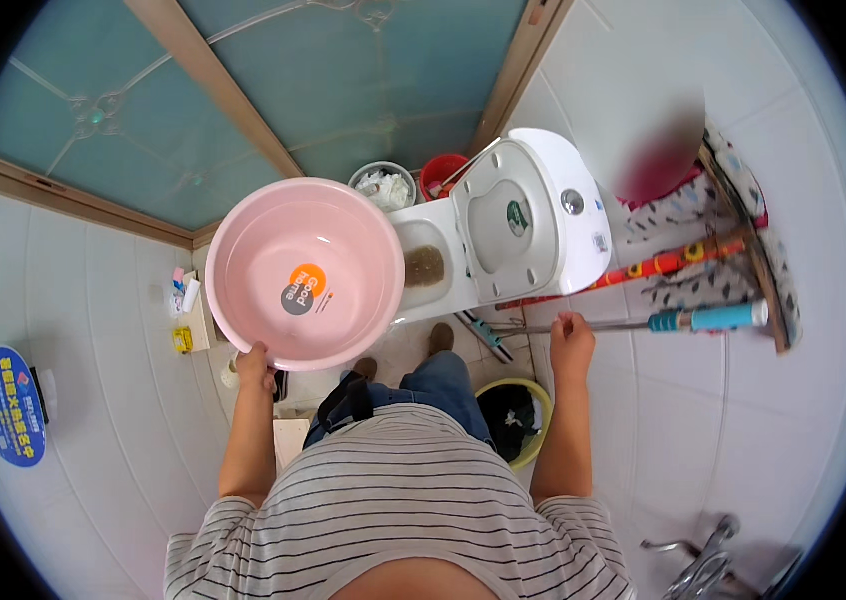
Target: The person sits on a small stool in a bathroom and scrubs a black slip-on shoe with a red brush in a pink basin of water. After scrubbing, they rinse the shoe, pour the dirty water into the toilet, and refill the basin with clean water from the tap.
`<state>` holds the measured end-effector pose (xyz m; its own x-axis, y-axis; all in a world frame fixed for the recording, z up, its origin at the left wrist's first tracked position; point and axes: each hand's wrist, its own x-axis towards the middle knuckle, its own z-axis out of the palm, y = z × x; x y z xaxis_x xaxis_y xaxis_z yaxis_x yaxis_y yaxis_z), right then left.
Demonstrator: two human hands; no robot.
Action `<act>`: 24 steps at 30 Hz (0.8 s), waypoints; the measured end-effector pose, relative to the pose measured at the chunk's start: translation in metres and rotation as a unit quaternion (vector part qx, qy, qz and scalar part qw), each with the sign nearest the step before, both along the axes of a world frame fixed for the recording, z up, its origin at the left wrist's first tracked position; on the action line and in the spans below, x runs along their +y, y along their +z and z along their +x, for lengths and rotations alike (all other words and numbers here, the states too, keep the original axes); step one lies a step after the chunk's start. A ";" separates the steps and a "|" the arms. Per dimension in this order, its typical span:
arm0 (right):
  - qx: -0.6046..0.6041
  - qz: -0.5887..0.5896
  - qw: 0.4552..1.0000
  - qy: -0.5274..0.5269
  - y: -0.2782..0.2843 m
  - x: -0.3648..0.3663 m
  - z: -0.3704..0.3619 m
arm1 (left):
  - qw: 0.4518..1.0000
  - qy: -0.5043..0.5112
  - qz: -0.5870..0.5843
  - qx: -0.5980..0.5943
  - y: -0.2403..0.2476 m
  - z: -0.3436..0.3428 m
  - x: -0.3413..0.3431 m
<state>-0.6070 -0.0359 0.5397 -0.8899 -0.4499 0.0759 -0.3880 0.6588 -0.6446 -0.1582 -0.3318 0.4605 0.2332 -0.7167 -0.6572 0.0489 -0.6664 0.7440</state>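
Note:
My left hand (256, 368) is closed on the near rim of a large pink plastic basin (353, 225). The basin is held up at the left of the white toilet (458, 270), overlapping its bowl, and an orange and grey round sticker marks its inside bottom. My right hand (572, 345) has its fingers curled in, in front of the metal pole of a mop (623, 326) with a blue grip. Whether those fingers touch the pole or hold anything is hidden. The toilet's lid is raised, and brownish water shows in the bowl.
A grey bucket of white cloth or paper (383, 187) and a red bucket (440, 172) stand by the glass sliding door (343, 90). A yellow-green tub with dark clothes (518, 415) is near my legs. A wall tap (698, 560) is at lower right.

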 end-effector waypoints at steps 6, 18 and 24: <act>-0.042 -0.010 0.996 -0.079 0.001 0.043 0.104 | 0.999 -0.038 -0.001 -0.007 -0.003 0.027 -0.027; -0.063 -0.024 0.972 -0.224 0.021 0.166 0.220 | 0.971 -0.203 -0.126 -0.018 0.030 0.011 0.022; -0.027 -0.089 0.946 -0.310 0.035 0.272 0.231 | 0.932 -0.345 -0.111 -0.002 0.045 -0.042 0.123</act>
<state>-0.3762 0.2358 0.5744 -0.9832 0.1759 0.0491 0.0737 0.6279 -0.7748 -0.1999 -0.2089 0.5057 -0.3313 -0.8153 -0.4748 -0.3367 -0.3679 0.8668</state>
